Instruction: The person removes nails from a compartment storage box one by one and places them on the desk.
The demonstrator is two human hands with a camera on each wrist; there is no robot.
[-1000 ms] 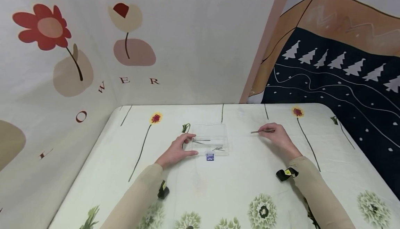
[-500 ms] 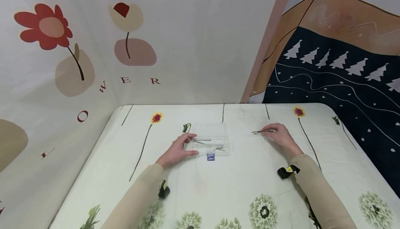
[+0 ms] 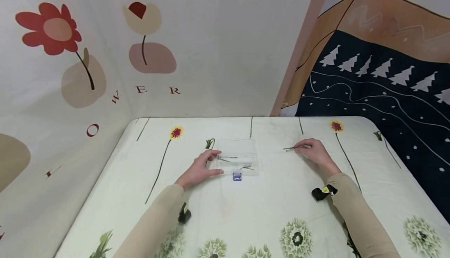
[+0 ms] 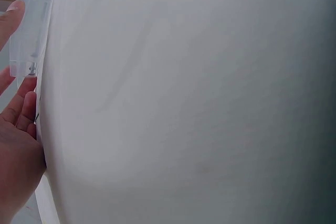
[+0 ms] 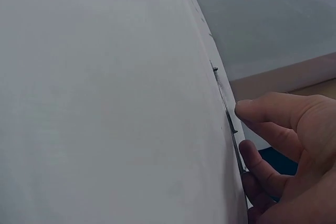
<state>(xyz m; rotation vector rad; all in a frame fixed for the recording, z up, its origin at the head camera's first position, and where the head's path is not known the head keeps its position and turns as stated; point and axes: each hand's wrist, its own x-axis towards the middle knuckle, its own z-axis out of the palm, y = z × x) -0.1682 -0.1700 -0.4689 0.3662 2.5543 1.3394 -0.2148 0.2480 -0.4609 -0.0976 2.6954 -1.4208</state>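
Note:
A clear plastic box (image 3: 254,158) with its lid raised lies on the table, a blue latch (image 3: 237,176) at its front. Around its left end my left hand (image 3: 200,170) curls, thumb at the front and fingers behind; the left wrist view shows the same grip on the box (image 4: 31,30). Inside are several thin metal pins (image 3: 228,157). To the right of the box, slim dark metal pins (image 5: 226,100) with small heads lie along the tabletop. My right hand (image 3: 314,152) is bent over them, thumb and fingertips apart and right beside them.
A floral cloth (image 3: 225,211) covers the table (image 3: 267,226), and its back edge meets a printed fabric wall (image 3: 225,54). A dark cloth with white trees (image 3: 369,86) hangs at the right. Black wrist cameras (image 3: 321,193) sit on both forearms.
Near my right hand, the pins show as two separate ends rather than one, and the hand has shifted slightly right. My left hand keeps its grip on the box.

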